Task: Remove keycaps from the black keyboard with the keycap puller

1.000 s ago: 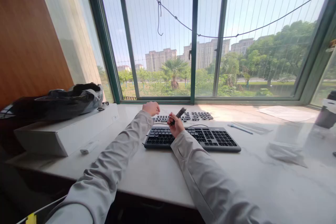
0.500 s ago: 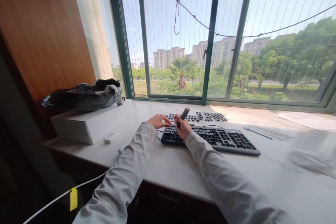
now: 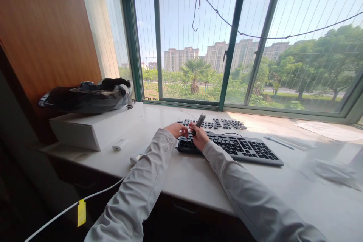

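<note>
Tool (image 3: 200, 120): black, over the keyboard (image 3: 255, 151); looked light and stiff, best held round its middle.
Right hand (image 3: 200, 139): wrapped round the tool.
Left hand (image 3: 178, 130): fingers bent near the tool; whether they held anything could not be told.
Keyboard: on the bench (image 3: 198, 181), likely stiff; its edges seemed good to grab.
Loose keys (image 3: 234, 124): behind the keyboard, probably easy to knock.

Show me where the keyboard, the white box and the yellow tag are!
Keyboard (image 3: 241, 148): head view, on the keys right of the hands.
White box (image 3: 112, 129): head view, on its long side.
Yellow tag (image 3: 81, 214): head view, on its flat middle.
</note>
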